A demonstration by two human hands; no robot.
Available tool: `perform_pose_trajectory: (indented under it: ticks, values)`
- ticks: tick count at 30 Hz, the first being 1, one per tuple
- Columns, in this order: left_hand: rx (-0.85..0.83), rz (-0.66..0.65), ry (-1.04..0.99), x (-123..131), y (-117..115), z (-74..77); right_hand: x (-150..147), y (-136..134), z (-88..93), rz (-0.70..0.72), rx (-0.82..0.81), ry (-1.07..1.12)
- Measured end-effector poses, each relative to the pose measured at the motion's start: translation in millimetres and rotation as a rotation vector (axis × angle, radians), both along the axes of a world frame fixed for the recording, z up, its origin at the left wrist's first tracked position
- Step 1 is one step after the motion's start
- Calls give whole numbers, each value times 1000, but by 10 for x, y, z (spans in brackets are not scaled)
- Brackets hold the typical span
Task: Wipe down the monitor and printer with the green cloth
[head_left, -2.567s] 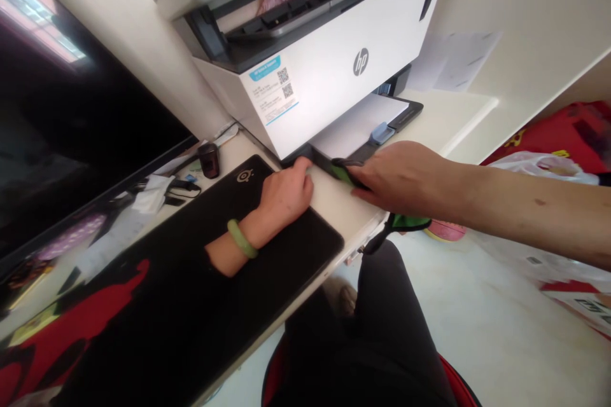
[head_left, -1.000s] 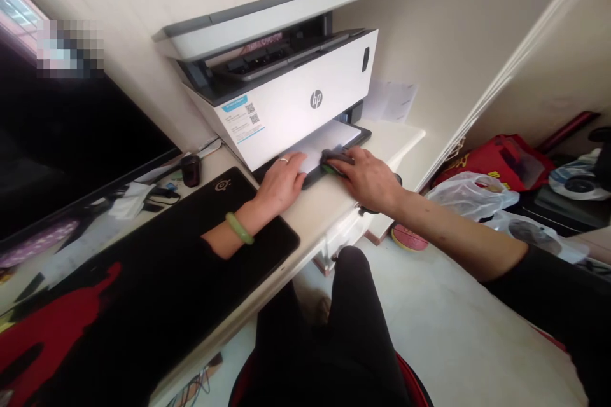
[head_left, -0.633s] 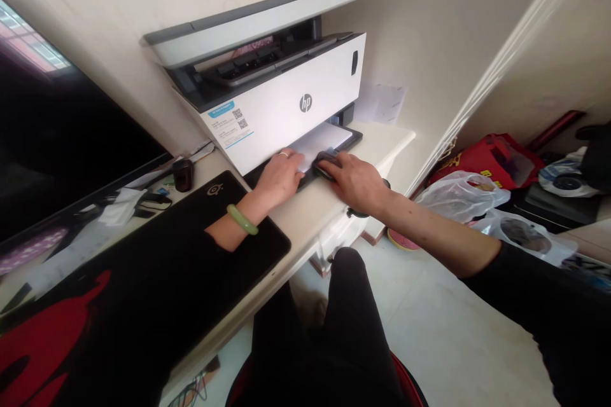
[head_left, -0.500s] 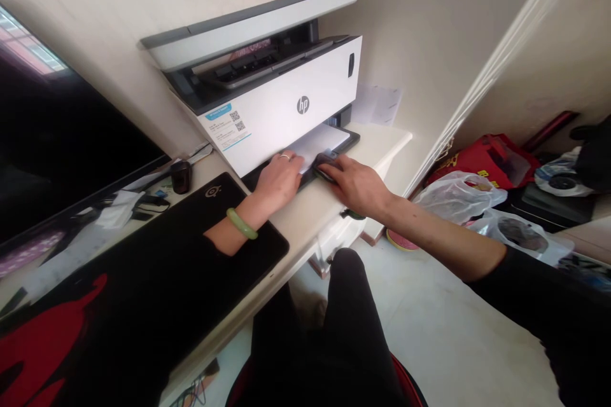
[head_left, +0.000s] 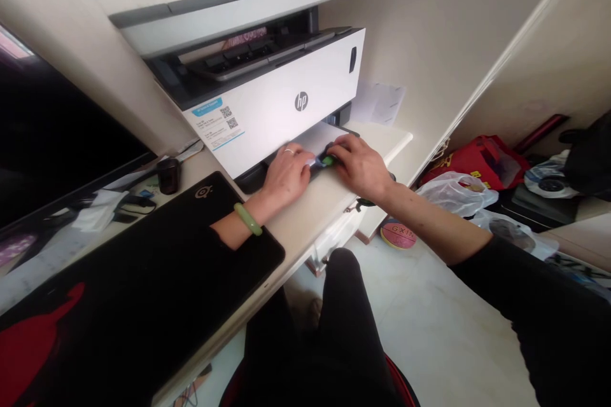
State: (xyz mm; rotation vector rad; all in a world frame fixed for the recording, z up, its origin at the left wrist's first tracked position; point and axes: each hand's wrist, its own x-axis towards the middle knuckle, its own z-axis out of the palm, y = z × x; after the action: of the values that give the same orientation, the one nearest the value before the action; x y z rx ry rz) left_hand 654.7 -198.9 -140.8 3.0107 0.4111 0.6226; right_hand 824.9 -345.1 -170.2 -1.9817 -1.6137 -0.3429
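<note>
A white HP printer [head_left: 277, 108] stands on the desk, with a sheet or stack of white paper [head_left: 321, 138] lying in the dark tray [head_left: 251, 179] at its base. My left hand [head_left: 289, 172], with a ring on one finger, curls over the tray's front, and a white edge of the paper shows at its fingertips. Just right of it, my right hand [head_left: 360, 165] has its fingers bent down at the tray's front edge, around a small green tab [head_left: 328, 160] with something blue beside it. The right fingertips are partly hidden.
A black mouse pad [head_left: 191, 267] covers the desk's left part, with a dark mouse-like object [head_left: 168, 175] behind it. A monitor [head_left: 57, 133] stands at left. Papers [head_left: 379, 102] lean by the wall. On the floor are a basketball [head_left: 398, 234], plastic bags [head_left: 453, 193] and a red bag [head_left: 477, 162].
My right hand has shifted from a dark rounded part to the tray's front edge, where a green tab now shows. My left hand has moved slightly right. The view has shifted a little.
</note>
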Motion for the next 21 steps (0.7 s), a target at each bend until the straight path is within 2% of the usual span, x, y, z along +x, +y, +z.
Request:
perform_pose_trajectory:
  ticks: [3,8,12,17,21]
  values:
    - [-26,0,-7,65,19,-45,-23,55,23,-18,-3,-47]
    - [-44,-16,-22,48,15,-60,-22,42,51,56,-28,-32]
    - [-50,-21,-8,33,-2,-38,13,35,80,-12,-20,-13]
    - [-76,-32,-35,45,11,-57,3,36,98,45,-37,-15]
    - [-66,-26,-44,47,17,-75,-10,38,90,-16,-10,-10]
